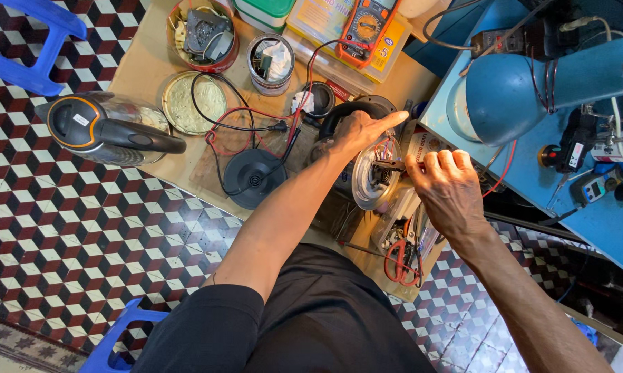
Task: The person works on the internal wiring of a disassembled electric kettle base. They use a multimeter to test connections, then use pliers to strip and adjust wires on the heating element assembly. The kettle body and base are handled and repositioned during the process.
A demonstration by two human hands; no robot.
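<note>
Your left hand (356, 131) grips the upturned kettle (366, 173); right hand (444, 185), fingers curled, works its exposed underside. Kettle's open, reassembly pending; round base (255, 178) lies just left.

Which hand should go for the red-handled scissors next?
Probably the right hand: it hovers directly above the red-handled scissors, fingers curled at the kettle's underside. The left hand is steadying the overturned kettle.

The left hand (358, 131) reaches forward on a straight, bare arm, palm down, index finger pointing out. The right hand (446, 190) sits just beside it, knuckles up, fingers curled inward, wrist bent
</note>
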